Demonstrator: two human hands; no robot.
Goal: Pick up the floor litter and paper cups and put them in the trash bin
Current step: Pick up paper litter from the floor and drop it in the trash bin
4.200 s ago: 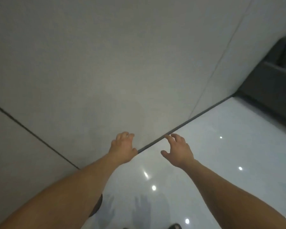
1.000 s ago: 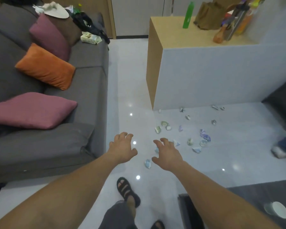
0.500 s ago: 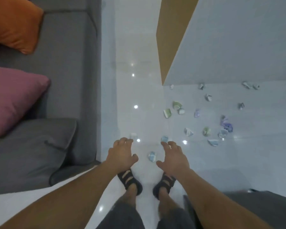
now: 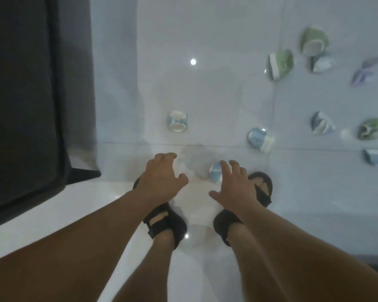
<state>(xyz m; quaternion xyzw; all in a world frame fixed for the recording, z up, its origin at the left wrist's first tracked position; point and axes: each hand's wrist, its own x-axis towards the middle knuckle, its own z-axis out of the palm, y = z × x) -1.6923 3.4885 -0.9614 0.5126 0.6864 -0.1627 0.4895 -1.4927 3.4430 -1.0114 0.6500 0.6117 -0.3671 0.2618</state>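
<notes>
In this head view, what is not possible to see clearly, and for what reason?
- Trash bin: outside the head view.
- Nearest blue cup: partly covered by the right hand; whether they touch is unclear.
- Crushed green cup: cut off by the right edge.
- Purple litter: motion blur hides what it is.
- Dark furniture at the left: too dark to identify.

nearest blue cup (image 4: 214,174): on floor, partly hidden | left blue cup (image 4: 176,121): on side, round end toward camera, apart from others | middle blue cup (image 4: 260,139): on side, tilted | near green cup (image 4: 279,64): on side, upper right | far green cup (image 4: 313,41): on side, just beyond | purple scrap (image 4: 364,71): crumpled, blurred | crushed blue cup (image 4: 322,126): right | crushed green cup (image 4: 372,128): near it, right edge
</notes>
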